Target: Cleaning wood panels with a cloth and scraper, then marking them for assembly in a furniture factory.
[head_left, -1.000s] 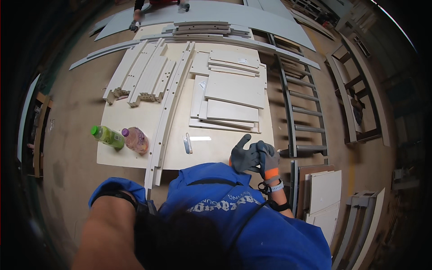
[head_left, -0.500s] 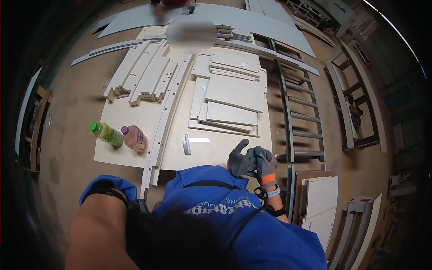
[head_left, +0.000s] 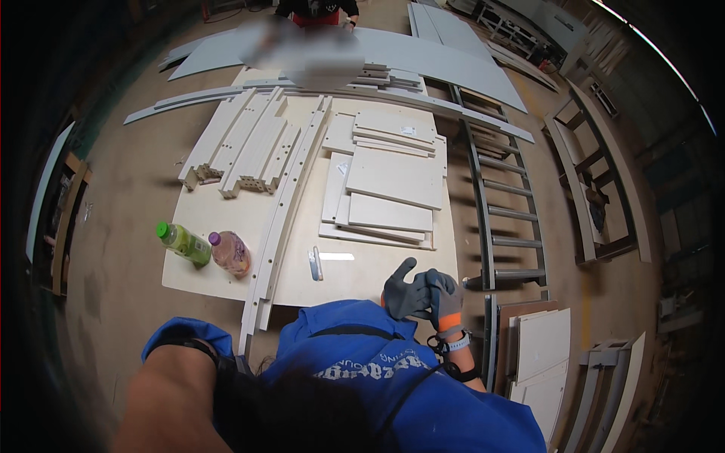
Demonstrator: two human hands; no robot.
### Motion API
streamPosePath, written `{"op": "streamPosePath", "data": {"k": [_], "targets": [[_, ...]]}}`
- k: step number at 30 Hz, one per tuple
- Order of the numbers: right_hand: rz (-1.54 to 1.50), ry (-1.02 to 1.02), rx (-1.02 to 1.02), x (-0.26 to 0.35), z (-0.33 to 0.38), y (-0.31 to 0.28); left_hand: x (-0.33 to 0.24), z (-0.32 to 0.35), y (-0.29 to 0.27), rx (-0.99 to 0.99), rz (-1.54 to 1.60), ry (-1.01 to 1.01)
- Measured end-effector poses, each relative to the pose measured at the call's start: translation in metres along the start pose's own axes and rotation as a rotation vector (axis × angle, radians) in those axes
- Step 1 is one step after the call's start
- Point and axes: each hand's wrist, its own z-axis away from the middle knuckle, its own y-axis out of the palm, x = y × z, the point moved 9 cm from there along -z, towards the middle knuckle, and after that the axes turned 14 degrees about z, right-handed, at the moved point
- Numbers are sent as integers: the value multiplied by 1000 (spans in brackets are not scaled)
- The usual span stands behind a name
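Observation:
My left hand (head_left: 406, 293), in a grey work glove, is held in front of my blue shirt at the table's near edge. Its thumb stands apart and its fingers point toward the right. My right hand (head_left: 444, 293), in a grey glove with an orange cuff, is closed over the left glove's fingers. Just left of the hands, a slim utility knife (head_left: 315, 264) lies on the table beside a white strip (head_left: 337, 257). Beyond them sits a stack of cream panels (head_left: 394, 177).
Left on the table (head_left: 204, 281) stand a green-capped bottle (head_left: 184, 244) and a purple-capped bottle (head_left: 230, 254). Long drilled rails (head_left: 283, 204) overhang the near edge, beside notched boards (head_left: 242, 147). A roller conveyor (head_left: 513, 211) runs along the right. Across the table stands another person (head_left: 316, 9).
The view has tilted up a little, so the table sits lower and more of the person opposite shows. My hands stay together in nearly the same pose.

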Motion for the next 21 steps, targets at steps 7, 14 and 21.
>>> {"op": "streamPosePath", "data": {"k": [7, 14, 21], "targets": [[-33, -9, -18, 1, 3, -3, -30, 3, 18, 1, -981, 368], [-118, 14, 8, -7, 3, 0, -23, 29, 49, 254, -997, 635], [6, -91, -59, -14, 4, -7, -11, 4, 49, -151, -1935, 680]]}}
